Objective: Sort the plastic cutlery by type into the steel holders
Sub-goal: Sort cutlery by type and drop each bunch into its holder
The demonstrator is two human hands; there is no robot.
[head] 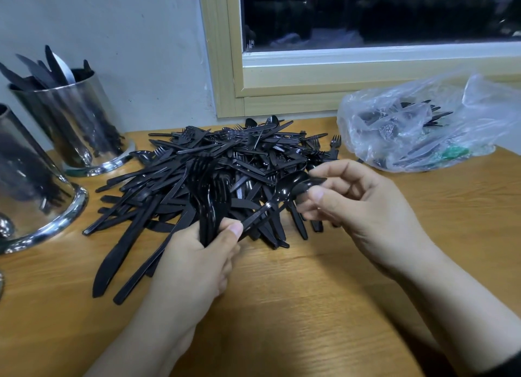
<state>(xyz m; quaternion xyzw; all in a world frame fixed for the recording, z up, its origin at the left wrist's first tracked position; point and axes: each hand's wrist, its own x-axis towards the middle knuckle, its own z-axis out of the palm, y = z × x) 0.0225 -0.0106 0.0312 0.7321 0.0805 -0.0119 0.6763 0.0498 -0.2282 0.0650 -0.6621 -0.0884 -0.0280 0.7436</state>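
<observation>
A big pile of black plastic cutlery point(225, 162), forks, knives and spoons mixed, lies on the wooden table point(310, 292). My left hand point(197, 252) grips a bunch of black forks point(208, 196) by their handles, tines pointing up and away. My right hand point(355, 204) pinches the bowl of a black spoon point(284, 192) whose handle runs down to my left thumb. Two steel holders stand at the left: the far steel holder point(79, 123) has knives standing in it, and the near steel holder point(31, 185) is cut off by the frame edge.
A clear plastic bag point(423, 128) with more black cutlery lies at the back right under the window frame point(282, 80). The wall runs behind the holders. Bare wood shows in front of the pile and to its right.
</observation>
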